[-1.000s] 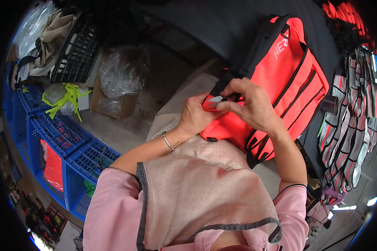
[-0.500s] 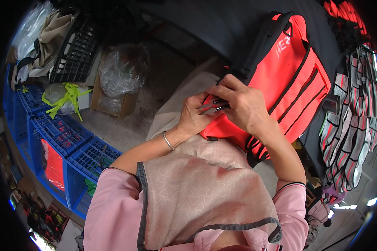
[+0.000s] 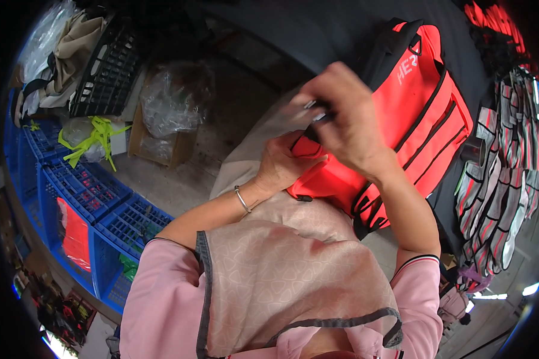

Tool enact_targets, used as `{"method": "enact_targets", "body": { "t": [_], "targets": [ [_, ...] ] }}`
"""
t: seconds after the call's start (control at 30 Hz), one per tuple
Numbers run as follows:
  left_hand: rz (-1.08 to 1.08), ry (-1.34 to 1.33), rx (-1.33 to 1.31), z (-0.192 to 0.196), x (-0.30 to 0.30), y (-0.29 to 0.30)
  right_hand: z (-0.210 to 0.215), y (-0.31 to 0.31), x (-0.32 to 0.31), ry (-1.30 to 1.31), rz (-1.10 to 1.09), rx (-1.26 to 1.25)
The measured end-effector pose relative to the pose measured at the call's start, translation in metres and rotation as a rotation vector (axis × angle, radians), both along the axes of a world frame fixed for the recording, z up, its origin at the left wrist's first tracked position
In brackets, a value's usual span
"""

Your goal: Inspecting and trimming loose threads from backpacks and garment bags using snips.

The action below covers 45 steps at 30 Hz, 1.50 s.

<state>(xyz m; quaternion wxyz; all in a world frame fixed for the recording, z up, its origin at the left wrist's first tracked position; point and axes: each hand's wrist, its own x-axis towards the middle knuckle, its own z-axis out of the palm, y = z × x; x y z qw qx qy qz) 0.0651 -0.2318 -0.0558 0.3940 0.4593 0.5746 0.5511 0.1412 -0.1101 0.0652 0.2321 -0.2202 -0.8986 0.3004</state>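
Observation:
A bright red backpack with black trim and straps lies slantwise over the black table edge and my lap. My left hand is closed on a red, black-edged corner of it. Above that corner my right hand is raised and smeared by motion. Its fingers are closed round small thread snips, of which dark parts and shiny metal tips show. The snips are apart from the fabric. A beige apron covers my front and lap.
Blue plastic crates stand at the left, one with red fabric inside. Behind them are a black basket, yellow-green strips and a cardboard box with clear plastic bags. Grey striped straps hang in bundles at the right.
My right hand has lifted the snips up and away from the corner held by my left hand. The left hand has stayed nearly in place, still gripping the backpack.

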Motion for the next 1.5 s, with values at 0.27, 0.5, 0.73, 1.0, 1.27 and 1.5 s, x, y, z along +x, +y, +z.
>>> {"method": "enact_targets", "body": {
  "t": [0.27,0.5,0.73,1.0,1.27,1.5],
  "targets": [
    [0.006,-0.089,-0.096,0.004,0.003,0.0,0.021,-0.023,0.039,-0.31,-0.215,0.197],
    [0.016,0.004,-0.136,0.012,0.002,0.0,0.002,-0.044,0.04,-0.487,-0.104,0.492],
    [0.024,0.019,-0.131,0.011,-0.001,0.003,0.008,-0.042,0.035,-0.494,-0.167,0.497],
    [-0.033,-0.001,-0.093,0.012,0.0,0.003,0.008,-0.045,0.038,-0.448,-0.179,0.469],
    [-0.105,-0.282,-0.249,0.024,-0.017,0.001,0.01,-0.031,0.053,-0.405,-0.226,0.164],
    [-0.179,-0.645,-0.231,0.015,-0.058,0.004,0.052,-0.014,0.134,0.227,-0.666,-0.595]
  ]
}}
